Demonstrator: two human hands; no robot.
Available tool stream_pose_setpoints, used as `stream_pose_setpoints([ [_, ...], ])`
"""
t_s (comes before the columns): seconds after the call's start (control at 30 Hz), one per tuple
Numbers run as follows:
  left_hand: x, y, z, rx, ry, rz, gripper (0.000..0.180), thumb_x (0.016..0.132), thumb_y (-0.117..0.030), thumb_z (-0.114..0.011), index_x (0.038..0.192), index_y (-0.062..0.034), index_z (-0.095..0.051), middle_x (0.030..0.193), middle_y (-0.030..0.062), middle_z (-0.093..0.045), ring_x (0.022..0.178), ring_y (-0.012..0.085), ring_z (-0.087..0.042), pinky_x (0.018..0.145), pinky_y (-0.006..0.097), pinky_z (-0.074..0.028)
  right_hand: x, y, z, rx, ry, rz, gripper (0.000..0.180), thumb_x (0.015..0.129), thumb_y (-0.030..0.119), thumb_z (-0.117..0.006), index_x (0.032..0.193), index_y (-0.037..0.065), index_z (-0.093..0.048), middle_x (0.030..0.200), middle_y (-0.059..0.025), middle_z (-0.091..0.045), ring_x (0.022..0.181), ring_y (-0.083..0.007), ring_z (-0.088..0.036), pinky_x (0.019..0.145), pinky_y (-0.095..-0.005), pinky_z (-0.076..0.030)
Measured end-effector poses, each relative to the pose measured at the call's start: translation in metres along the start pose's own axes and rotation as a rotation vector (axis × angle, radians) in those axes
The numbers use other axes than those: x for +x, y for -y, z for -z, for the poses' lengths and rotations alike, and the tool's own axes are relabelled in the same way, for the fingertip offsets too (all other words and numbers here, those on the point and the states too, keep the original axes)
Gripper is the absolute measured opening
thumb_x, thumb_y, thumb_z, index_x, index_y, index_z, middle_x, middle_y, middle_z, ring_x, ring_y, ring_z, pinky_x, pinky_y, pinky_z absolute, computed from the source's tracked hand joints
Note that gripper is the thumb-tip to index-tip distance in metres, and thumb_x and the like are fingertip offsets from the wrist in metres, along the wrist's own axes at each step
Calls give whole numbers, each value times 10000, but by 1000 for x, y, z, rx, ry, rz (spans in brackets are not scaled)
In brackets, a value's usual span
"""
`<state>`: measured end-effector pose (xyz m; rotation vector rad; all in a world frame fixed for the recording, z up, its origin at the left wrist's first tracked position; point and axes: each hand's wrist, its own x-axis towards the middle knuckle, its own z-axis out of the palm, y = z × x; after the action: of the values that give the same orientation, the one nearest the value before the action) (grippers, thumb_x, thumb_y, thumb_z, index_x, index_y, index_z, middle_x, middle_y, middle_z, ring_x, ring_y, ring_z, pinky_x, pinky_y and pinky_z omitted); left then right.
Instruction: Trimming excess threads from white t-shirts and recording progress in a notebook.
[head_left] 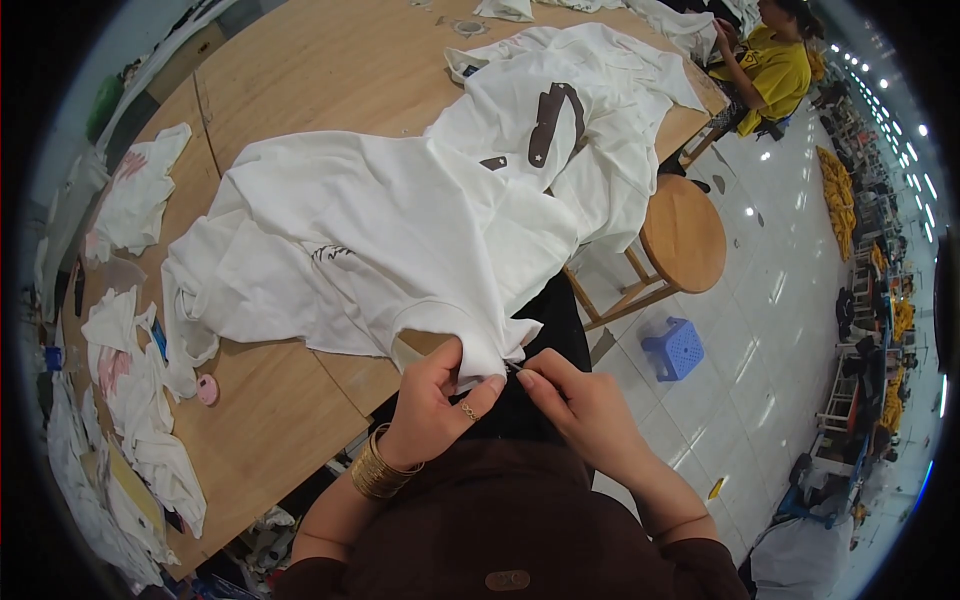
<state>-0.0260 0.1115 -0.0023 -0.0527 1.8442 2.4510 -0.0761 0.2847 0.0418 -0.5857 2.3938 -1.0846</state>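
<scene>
A white T-shirt (340,200) lies spread over the wooden table, and its neck end hangs over the near edge toward me. Gold bangles and a ring are on my left hand (440,400), which pinches the shirt's cloth beside the collar between thumb and fingers. Close by on the right, my right hand (575,405) is closed, thumb against fingers, at the same bit of cloth. Something thin and dark shows at its fingertips, too small to name. Dark lettering marks the shirt near its middle.
More white shirts (600,100), one with a brown print, are heaped farther along the table (300,70). White scraps with pink stains (115,370) and a pink round object (207,390) lie left. A wooden stool (683,235), blue plastic stool (675,349) and seated person in yellow (775,75) are right.
</scene>
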Motion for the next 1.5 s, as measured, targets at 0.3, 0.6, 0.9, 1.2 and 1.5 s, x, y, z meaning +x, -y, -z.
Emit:
stream_pose_setpoints([
  [0.3,2,0,0,-27,-18,27,135,838,-18,-593,938,27,-515,867,2,-516,796,43,-457,713,206,-411,-1,-1,-2,-24,-27,9,201,911,273,-521,892,73,-535,569,-125,-538,519,-316,-563,471,-390,-418],
  [0.6,2,2,1,-16,-21,36,130,839,-38,-602,910,18,-508,856,-2,-508,785,37,-447,695,202,-409,0,-4,-5,-32,-45,8,199,906,275,-531,886,77,-537,574,-127,-546,519,-318,-564,474,-386,-419],
  [0.9,1,2,1,-46,-34,54,127,828,-25,-607,878,8,-495,838,-8,-493,759,30,-430,657,192,-398,-2,-2,-2,-23,-30,-5,205,905,282,-533,895,78,-542,563,-123,-541,517,-311,-568,474,-384,-420],
  [1.2,1,6,0,22,-45,18,133,819,-28,-614,847,7,-488,801,-8,-494,730,30,-424,628,195,-397,-1,2,-3,15,4,-59,178,908,237,-528,894,61,-552,585,-120,-513,502,-262,-524,492,-333,-395],
  [1.5,0,-2,-2,-21,-24,47,126,825,-28,-607,873,8,-496,834,-12,-484,749,25,-421,638,192,-397,3,-7,-9,6,-78,-40,193,909,255,-529,889,63,-545,586,-135,-523,524,-300,-544,488,-366,-404],
])
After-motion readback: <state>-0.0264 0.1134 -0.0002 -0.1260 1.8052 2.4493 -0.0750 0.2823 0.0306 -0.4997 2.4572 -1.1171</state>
